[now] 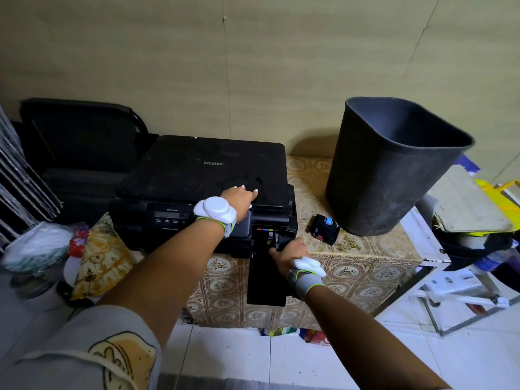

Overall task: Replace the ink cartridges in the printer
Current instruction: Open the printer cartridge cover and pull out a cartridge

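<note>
A black Brother printer (197, 170) stands on a table with a patterned cloth (351, 266). Its cartridge door (266, 280) hangs open at the front right, showing a bay with coloured labels (266, 230). My left hand (239, 197) rests flat on the printer's lid with straight fingers. My right hand (288, 249) reaches into the cartridge bay, fingers curled at a cartridge inside; the grip itself is hidden. A few loose black cartridges (323, 228) with blue and pink labels lie on the cloth right of the printer.
A tall dark grey bin (394, 170) stands on the table right of the cartridges. A black bag (78, 142) leans on the wall at left. Clutter and bags sit at the left edge, boards and papers at right. White tiled floor lies below.
</note>
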The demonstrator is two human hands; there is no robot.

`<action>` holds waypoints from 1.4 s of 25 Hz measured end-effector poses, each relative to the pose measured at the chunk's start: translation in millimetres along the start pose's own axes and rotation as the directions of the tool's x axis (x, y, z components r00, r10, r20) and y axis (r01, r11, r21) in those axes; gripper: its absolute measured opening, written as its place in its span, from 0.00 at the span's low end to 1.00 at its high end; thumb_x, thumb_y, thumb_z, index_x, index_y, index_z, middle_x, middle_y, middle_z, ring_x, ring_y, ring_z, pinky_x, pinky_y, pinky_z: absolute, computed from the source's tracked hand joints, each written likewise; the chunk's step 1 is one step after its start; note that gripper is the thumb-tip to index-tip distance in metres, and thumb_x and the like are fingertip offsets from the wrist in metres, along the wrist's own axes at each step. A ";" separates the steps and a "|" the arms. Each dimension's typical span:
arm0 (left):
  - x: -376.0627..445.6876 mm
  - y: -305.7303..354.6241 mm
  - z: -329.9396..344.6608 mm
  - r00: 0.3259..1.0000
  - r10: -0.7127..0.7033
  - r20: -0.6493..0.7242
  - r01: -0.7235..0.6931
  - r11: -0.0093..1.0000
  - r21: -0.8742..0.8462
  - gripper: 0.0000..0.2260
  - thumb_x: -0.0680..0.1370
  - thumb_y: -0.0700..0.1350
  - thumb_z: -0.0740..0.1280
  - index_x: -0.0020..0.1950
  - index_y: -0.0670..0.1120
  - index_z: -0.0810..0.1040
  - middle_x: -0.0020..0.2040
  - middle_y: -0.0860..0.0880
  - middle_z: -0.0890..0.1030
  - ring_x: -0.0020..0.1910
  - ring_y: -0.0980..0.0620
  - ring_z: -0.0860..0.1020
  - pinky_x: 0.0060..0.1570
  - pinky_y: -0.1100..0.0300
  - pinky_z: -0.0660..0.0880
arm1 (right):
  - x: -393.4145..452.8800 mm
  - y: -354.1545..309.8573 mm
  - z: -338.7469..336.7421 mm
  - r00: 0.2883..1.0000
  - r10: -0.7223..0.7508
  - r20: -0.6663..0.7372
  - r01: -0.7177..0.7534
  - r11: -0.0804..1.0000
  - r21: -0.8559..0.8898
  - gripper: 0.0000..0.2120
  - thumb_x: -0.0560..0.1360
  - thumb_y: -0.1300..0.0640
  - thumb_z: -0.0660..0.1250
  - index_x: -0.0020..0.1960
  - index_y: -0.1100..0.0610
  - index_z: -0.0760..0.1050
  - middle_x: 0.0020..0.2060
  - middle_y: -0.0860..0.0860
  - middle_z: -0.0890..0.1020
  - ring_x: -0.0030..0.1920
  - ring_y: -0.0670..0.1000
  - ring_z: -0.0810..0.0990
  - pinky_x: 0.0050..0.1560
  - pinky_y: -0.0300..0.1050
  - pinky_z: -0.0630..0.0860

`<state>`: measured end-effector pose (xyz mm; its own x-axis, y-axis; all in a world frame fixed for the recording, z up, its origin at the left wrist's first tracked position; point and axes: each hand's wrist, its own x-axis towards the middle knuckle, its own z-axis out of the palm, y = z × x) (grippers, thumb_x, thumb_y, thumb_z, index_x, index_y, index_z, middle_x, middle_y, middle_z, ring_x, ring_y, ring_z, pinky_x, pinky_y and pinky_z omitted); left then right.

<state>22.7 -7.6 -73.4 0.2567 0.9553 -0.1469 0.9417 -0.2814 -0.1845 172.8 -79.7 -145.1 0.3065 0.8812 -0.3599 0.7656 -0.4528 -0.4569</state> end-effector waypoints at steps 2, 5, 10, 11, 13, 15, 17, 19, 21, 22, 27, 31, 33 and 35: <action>0.0 -0.2 0.4 1.000 -0.002 -0.002 0.002 1.000 -0.003 0.23 0.83 0.43 0.55 0.77 0.47 0.56 0.70 0.38 0.68 0.65 0.38 0.72 0.58 0.51 0.73 | -2.0 4.7 -0.1 1.000 -0.006 0.001 0.006 1.000 -0.011 0.33 0.68 0.40 0.68 0.61 0.62 0.63 0.61 0.58 0.76 0.57 0.60 0.79 0.50 0.49 0.71; 0.4 0.5 1.4 1.000 -0.007 0.000 0.007 1.000 -0.015 0.22 0.83 0.43 0.55 0.77 0.47 0.56 0.71 0.38 0.68 0.66 0.38 0.71 0.59 0.51 0.72 | -4.1 11.5 0.5 1.000 -0.019 0.006 0.019 1.000 -0.001 0.34 0.66 0.40 0.68 0.60 0.63 0.64 0.59 0.58 0.77 0.56 0.61 0.79 0.51 0.51 0.73; 1.2 -0.8 0.9 1.000 -0.011 0.015 0.011 0.999 -0.039 0.22 0.83 0.43 0.55 0.78 0.48 0.56 0.73 0.38 0.66 0.69 0.39 0.69 0.63 0.50 0.70 | -9.8 23.6 -2.8 0.995 -0.097 0.008 0.098 0.995 -0.021 0.33 0.65 0.38 0.68 0.57 0.62 0.66 0.55 0.59 0.80 0.53 0.61 0.80 0.48 0.49 0.74; 1.2 -0.8 0.4 1.000 -0.006 0.022 0.007 0.999 -0.044 0.22 0.83 0.43 0.55 0.78 0.48 0.56 0.73 0.37 0.65 0.69 0.39 0.69 0.64 0.50 0.69 | -11.5 25.7 -5.6 0.994 -0.113 0.008 0.114 0.993 -0.040 0.34 0.64 0.37 0.67 0.57 0.62 0.66 0.54 0.59 0.80 0.52 0.61 0.80 0.48 0.50 0.75; 1.2 -1.3 0.7 0.999 -0.005 0.032 0.006 0.999 -0.042 0.22 0.83 0.43 0.55 0.78 0.47 0.56 0.73 0.37 0.65 0.69 0.39 0.69 0.64 0.50 0.69 | -13.0 28.0 -12.7 0.988 -0.153 0.002 0.152 0.983 -0.103 0.35 0.62 0.34 0.64 0.57 0.60 0.67 0.53 0.58 0.80 0.50 0.61 0.81 0.43 0.48 0.74; -0.2 -0.6 0.5 0.999 -0.003 0.032 0.004 1.000 -0.028 0.22 0.83 0.42 0.54 0.78 0.47 0.55 0.74 0.37 0.65 0.69 0.39 0.69 0.64 0.51 0.69 | -13.0 32.6 -21.9 0.981 -0.194 -0.024 0.187 0.966 -0.180 0.36 0.60 0.32 0.62 0.57 0.58 0.67 0.53 0.58 0.80 0.49 0.61 0.81 0.40 0.46 0.71; -2.8 -0.8 1.0 1.000 0.003 0.029 -0.003 1.000 -0.016 0.22 0.83 0.42 0.54 0.78 0.47 0.55 0.74 0.37 0.65 0.69 0.39 0.70 0.63 0.51 0.69 | -13.2 38.7 -30.7 0.972 -0.230 -0.052 0.210 0.947 -0.244 0.37 0.60 0.32 0.62 0.58 0.58 0.67 0.54 0.58 0.80 0.50 0.61 0.81 0.41 0.46 0.71; -5.4 -0.8 1.4 1.000 0.006 0.018 -0.006 1.000 0.000 0.22 0.83 0.42 0.53 0.78 0.46 0.55 0.74 0.37 0.64 0.69 0.39 0.69 0.63 0.51 0.70 | -12.0 45.3 -39.3 0.966 -0.245 -0.082 0.213 0.934 -0.287 0.38 0.62 0.32 0.61 0.60 0.58 0.66 0.55 0.58 0.79 0.51 0.61 0.80 0.43 0.47 0.71; -7.1 -0.2 1.9 1.000 0.001 0.012 -0.001 1.000 0.003 0.22 0.83 0.42 0.53 0.78 0.46 0.56 0.74 0.38 0.64 0.69 0.40 0.69 0.63 0.50 0.70 | -10.3 48.3 -50.7 0.963 -0.246 -0.113 0.205 0.934 -0.292 0.36 0.63 0.33 0.61 0.60 0.57 0.67 0.56 0.57 0.79 0.52 0.61 0.80 0.45 0.47 0.73; -8.2 0.2 1.6 1.000 0.000 0.015 0.001 1.000 -0.001 0.22 0.83 0.41 0.53 0.78 0.46 0.56 0.74 0.38 0.64 0.70 0.40 0.69 0.63 0.50 0.70 | -9.0 47.5 -56.8 0.960 -0.248 -0.132 0.203 0.937 -0.285 0.34 0.63 0.33 0.61 0.60 0.56 0.67 0.55 0.57 0.80 0.52 0.60 0.80 0.45 0.47 0.73; -13.2 0.1 -1.6 1.000 -0.006 0.030 0.005 1.000 0.006 0.22 0.83 0.42 0.53 0.78 0.47 0.55 0.75 0.39 0.63 0.70 0.40 0.68 0.64 0.50 0.70 | -2.8 27.9 -80.6 0.925 -0.292 -0.242 0.207 0.924 -0.322 0.32 0.61 0.33 0.60 0.56 0.54 0.69 0.54 0.55 0.81 0.51 0.60 0.81 0.42 0.46 0.71; -16.0 -2.0 -1.6 0.999 -0.003 0.051 0.003 1.000 -0.002 0.24 0.82 0.41 0.54 0.78 0.49 0.55 0.76 0.40 0.62 0.71 0.41 0.67 0.65 0.50 0.69 | 0.4 5.4 -100.3 0.870 -0.354 -0.342 0.249 0.916 -0.314 0.30 0.63 0.34 0.60 0.53 0.56 0.68 0.53 0.56 0.80 0.51 0.61 0.80 0.41 0.47 0.68; -17.1 -6.2 0.0 0.998 0.005 0.057 -0.005 1.000 -0.005 0.26 0.81 0.39 0.56 0.78 0.50 0.54 0.78 0.42 0.59 0.73 0.42 0.66 0.66 0.50 0.69 | 1.3 -10.4 -111.1 0.846 -0.371 -0.383 0.281 0.921 -0.271 0.29 0.63 0.34 0.60 0.52 0.56 0.67 0.53 0.57 0.79 0.50 0.61 0.80 0.40 0.46 0.68; -18.7 -9.3 3.1 0.997 0.008 0.078 -0.007 1.000 -0.013 0.29 0.79 0.39 0.59 0.78 0.52 0.53 0.79 0.44 0.56 0.75 0.43 0.63 0.68 0.50 0.69 | 3.4 -28.7 -117.1 0.837 -0.379 -0.395 0.312 0.923 -0.225 0.28 0.63 0.34 0.61 0.50 0.56 0.67 0.52 0.57 0.80 0.49 0.62 0.81 0.39 0.46 0.67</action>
<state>8.5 -23.1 -72.0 0.2462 0.9431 -0.2234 0.9428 -0.2865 -0.1706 218.1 -47.8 -37.9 0.1898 0.9626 0.1933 0.9296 -0.1128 -0.3509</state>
